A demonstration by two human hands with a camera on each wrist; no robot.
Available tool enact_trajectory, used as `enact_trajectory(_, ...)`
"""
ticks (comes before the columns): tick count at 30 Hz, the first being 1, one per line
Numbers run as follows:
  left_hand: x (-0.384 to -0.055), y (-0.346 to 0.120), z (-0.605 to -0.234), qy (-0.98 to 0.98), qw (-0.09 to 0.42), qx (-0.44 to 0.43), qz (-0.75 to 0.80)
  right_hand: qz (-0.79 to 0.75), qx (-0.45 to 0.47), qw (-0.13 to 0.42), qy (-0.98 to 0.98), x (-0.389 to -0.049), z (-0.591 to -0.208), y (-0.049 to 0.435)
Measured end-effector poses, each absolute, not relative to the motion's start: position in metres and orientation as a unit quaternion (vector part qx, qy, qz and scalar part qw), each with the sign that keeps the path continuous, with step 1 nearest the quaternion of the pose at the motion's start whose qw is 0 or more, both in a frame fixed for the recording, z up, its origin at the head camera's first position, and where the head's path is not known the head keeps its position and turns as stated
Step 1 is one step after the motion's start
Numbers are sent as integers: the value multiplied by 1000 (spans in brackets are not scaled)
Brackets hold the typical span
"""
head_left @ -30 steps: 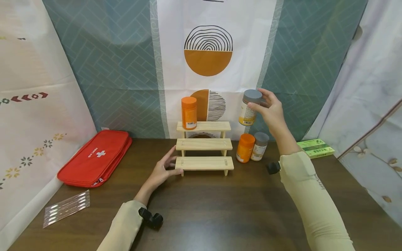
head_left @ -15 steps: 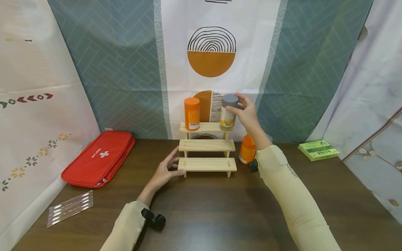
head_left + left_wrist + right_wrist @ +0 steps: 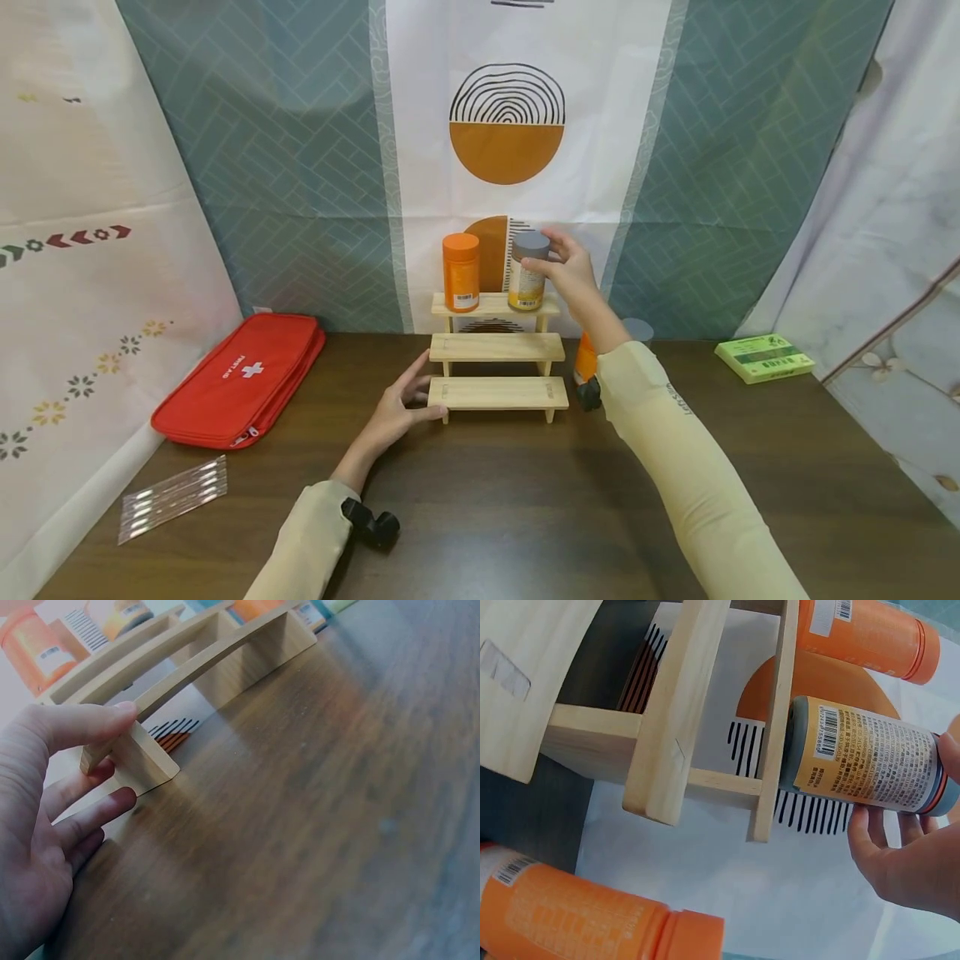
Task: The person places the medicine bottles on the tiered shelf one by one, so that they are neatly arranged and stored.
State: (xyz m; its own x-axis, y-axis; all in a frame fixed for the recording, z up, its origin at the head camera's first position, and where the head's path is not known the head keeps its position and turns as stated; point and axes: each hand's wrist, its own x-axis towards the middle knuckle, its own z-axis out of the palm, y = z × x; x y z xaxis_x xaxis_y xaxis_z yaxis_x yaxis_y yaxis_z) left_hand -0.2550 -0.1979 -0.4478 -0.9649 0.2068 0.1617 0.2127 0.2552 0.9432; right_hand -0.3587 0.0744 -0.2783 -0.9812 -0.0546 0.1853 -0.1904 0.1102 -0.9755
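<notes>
Within your right hand (image 3: 567, 271), a gray-lidded jar (image 3: 525, 287) was held upright at the top step (image 3: 491, 302)

Your right thumb and fingers pinched the jar around its lid, thumb on the near side, fingertips on the far side; you could not tell whether its base bore fully on the wood. Below those fingertips, the wooden stand (image 3: 497, 346) came down toward you in three steps. Your left hand (image 3: 392, 417) gripped its lowest step at the left end, thumb on the front edge, other fingers bent behind.

Nearest in the way, left of your right fingers and past the pinched jar, an orange jar (image 3: 461, 275) stood on the same step, a gap parting the two. Below your right fingers, another orange jar (image 3: 584, 362) stood on the table (image 3: 517, 500), partly hidden by your right sleeve (image 3: 645, 408); beside it showed a second gray lid (image 3: 639, 330). Behind your right fingers hung a cloth backdrop (image 3: 315, 167). Well left of your left fingers lay a red first-aid pouch (image 3: 238, 379); nearer you, a clear packet (image 3: 172, 498). Far right of your right fingers lay a green box (image 3: 765, 358).

Right of the pinched jar, only a short strip of step reached the board's end. From your left fingertips, dark tabletop spread toward you and rightward to the sleeve.
</notes>
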Motion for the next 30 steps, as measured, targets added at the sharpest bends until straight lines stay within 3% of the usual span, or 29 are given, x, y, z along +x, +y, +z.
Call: enact_trajectory(30,-256,-197,-447,-788,1,-132,-601,621,83,53,-778,-351,-294,84)
